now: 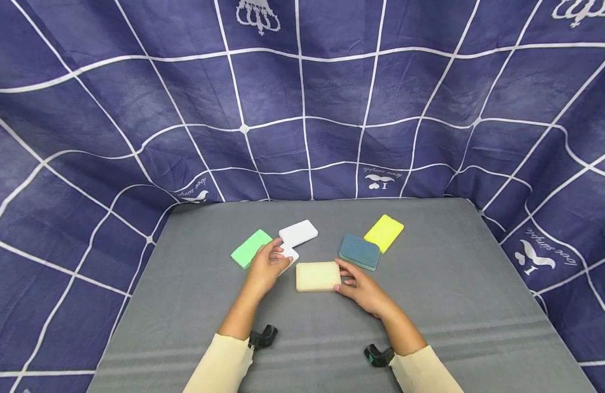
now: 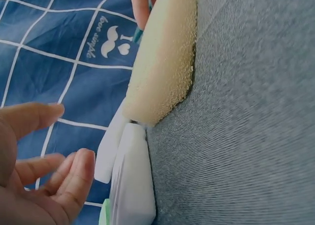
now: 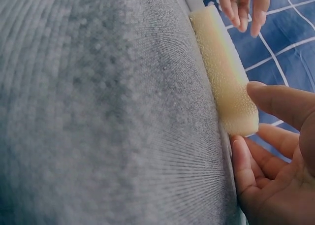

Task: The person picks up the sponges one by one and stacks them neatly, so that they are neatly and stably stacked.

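A cream sponge (image 1: 318, 277) lies flat on the grey cloth, with its porous side facing the right wrist view. My right hand (image 1: 363, 289) holds its right end, thumb at the near corner and fingers at the far one. Over a white sponge block (image 1: 290, 253) hovers my left hand (image 1: 266, 267), which partly hides it in the head view. The left fingers are spread and relaxed, and the left wrist view shows nothing between them. That white block (image 2: 134, 180) sits close to the cream sponge's left end.
Another white block (image 1: 298, 233) lies farther back, with a green sponge (image 1: 250, 249) to its left. Behind my right hand lie a dark teal scouring sponge (image 1: 359, 251) and a yellow sponge (image 1: 384, 233). A blue checked curtain (image 1: 331, 147) hangs around the table.
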`<action>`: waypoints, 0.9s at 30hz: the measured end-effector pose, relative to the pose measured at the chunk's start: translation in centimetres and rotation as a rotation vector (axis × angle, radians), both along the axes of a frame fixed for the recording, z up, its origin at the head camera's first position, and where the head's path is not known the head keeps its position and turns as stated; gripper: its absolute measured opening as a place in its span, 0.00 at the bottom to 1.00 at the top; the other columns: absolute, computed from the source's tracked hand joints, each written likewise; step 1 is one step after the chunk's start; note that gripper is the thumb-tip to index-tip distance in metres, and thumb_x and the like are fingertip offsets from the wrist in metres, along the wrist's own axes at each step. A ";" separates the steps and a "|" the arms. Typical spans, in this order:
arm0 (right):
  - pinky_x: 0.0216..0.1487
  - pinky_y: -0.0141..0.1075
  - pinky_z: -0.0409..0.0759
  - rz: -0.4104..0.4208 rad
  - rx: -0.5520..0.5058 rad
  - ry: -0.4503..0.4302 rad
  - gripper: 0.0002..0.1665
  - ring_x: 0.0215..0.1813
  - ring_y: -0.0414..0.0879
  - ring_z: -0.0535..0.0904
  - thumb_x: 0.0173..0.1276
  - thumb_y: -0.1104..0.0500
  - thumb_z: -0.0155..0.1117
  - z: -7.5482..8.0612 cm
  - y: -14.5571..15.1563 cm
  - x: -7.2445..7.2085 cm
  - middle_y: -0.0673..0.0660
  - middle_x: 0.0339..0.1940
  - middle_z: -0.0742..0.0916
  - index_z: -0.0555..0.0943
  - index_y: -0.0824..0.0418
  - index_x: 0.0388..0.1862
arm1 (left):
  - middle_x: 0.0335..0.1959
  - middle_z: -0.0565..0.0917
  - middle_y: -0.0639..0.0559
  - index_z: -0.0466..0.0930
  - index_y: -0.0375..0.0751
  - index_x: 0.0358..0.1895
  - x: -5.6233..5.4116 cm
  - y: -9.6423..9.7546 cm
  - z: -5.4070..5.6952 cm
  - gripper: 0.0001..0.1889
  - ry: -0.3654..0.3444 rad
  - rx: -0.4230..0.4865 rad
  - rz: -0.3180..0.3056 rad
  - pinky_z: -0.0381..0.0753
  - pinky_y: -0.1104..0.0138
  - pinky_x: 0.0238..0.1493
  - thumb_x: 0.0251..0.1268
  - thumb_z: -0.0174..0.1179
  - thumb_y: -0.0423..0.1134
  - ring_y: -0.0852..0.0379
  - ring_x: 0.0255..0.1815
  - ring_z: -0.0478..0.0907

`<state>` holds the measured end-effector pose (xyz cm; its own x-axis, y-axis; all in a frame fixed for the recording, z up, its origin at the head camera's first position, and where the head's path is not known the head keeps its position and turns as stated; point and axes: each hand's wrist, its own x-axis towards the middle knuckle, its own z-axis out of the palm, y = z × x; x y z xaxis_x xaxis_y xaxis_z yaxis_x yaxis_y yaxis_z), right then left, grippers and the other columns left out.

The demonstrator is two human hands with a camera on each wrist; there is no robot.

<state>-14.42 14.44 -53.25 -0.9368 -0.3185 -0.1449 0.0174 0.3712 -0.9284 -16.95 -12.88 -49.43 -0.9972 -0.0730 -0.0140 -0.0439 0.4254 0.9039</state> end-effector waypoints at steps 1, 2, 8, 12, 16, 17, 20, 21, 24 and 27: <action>0.70 0.53 0.72 0.000 0.003 0.002 0.41 0.68 0.57 0.75 0.69 0.59 0.69 0.0 0.0 0.0 0.63 0.70 0.77 0.64 0.56 0.79 | 0.52 0.82 0.41 0.73 0.36 0.69 -0.3 0.0 0.0 0.33 0.001 -0.013 0.009 0.82 0.64 0.46 0.59 0.70 0.36 0.46 0.51 0.84; 0.70 0.53 0.72 -0.001 0.007 0.004 0.41 0.68 0.57 0.75 0.69 0.59 0.69 0.0 0.0 0.0 0.63 0.69 0.77 0.64 0.56 0.79 | 0.51 0.82 0.40 0.73 0.35 0.69 -0.5 0.1 0.0 0.33 0.004 -0.028 0.016 0.82 0.65 0.44 0.59 0.71 0.37 0.46 0.49 0.84; 0.70 0.53 0.72 0.009 0.027 0.011 0.41 0.68 0.57 0.74 0.70 0.58 0.69 -0.1 0.1 0.0 0.63 0.69 0.77 0.64 0.55 0.79 | 0.49 0.82 0.39 0.69 0.34 0.71 -1.7 0.3 -0.1 0.37 -0.013 -0.065 0.044 0.80 0.68 0.40 0.57 0.72 0.38 0.48 0.45 0.85; 0.70 0.54 0.72 0.020 0.025 0.015 0.41 0.69 0.58 0.74 0.70 0.58 0.69 -0.1 0.2 0.1 0.63 0.69 0.76 0.65 0.55 0.79 | 0.49 0.82 0.40 0.67 0.35 0.73 -2.3 0.2 -0.5 0.40 -0.038 -0.087 0.052 0.81 0.66 0.42 0.57 0.72 0.39 0.48 0.46 0.85; 0.70 0.54 0.72 0.035 0.018 0.030 0.41 0.69 0.58 0.73 0.70 0.58 0.69 -0.1 0.3 0.1 0.64 0.70 0.76 0.64 0.56 0.79 | 0.47 0.83 0.40 0.67 0.34 0.73 -2.8 0.2 -0.8 0.40 -0.045 -0.125 0.059 0.83 0.60 0.46 0.56 0.72 0.39 0.47 0.47 0.85; 0.70 0.54 0.72 0.037 0.017 0.033 0.41 0.69 0.58 0.73 0.69 0.58 0.69 -0.1 0.3 0.1 0.64 0.70 0.76 0.64 0.56 0.79 | 0.47 0.84 0.40 0.68 0.34 0.73 -3.0 0.2 -0.9 0.40 -0.045 -0.136 0.060 0.83 0.59 0.46 0.56 0.72 0.39 0.46 0.47 0.85; 0.69 0.54 0.72 0.039 0.019 0.039 0.41 0.69 0.57 0.73 0.69 0.59 0.69 -0.1 0.3 0.1 0.63 0.70 0.76 0.64 0.56 0.79 | 0.46 0.86 0.41 0.68 0.35 0.72 -3.4 0.2 -1.0 0.39 -0.057 -0.167 0.064 0.83 0.56 0.49 0.56 0.72 0.40 0.47 0.47 0.86; 0.69 0.54 0.72 0.038 0.020 0.039 0.41 0.69 0.57 0.73 0.69 0.59 0.69 -0.1 0.3 0.1 0.63 0.70 0.76 0.65 0.56 0.78 | 0.45 0.86 0.41 0.68 0.35 0.72 -3.5 0.2 -1.1 0.40 -0.061 -0.180 0.063 0.83 0.56 0.49 0.56 0.72 0.41 0.47 0.47 0.86; 0.70 0.55 0.72 0.037 0.019 0.038 0.41 0.69 0.58 0.74 0.69 0.59 0.69 -0.1 0.3 0.1 0.63 0.69 0.76 0.65 0.56 0.78 | 0.44 0.87 0.42 0.68 0.35 0.73 -3.8 0.2 -1.2 0.40 -0.074 -0.209 0.059 0.81 0.56 0.50 0.57 0.72 0.42 0.47 0.46 0.85; 0.70 0.55 0.72 0.038 0.020 0.032 0.41 0.69 0.58 0.73 0.69 0.58 0.69 -0.1 0.3 0.1 0.63 0.69 0.76 0.64 0.55 0.79 | 0.42 0.88 0.43 0.67 0.34 0.73 -4.1 0.2 -1.4 0.40 -0.085 -0.236 0.051 0.80 0.56 0.47 0.57 0.72 0.43 0.47 0.42 0.84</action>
<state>-14.31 14.76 -53.40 -0.9284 -0.3509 -0.1220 -0.0263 0.3896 -0.9206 -21.03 -12.71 -50.78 -0.9881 -0.1346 -0.0741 -0.1423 0.6198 0.7718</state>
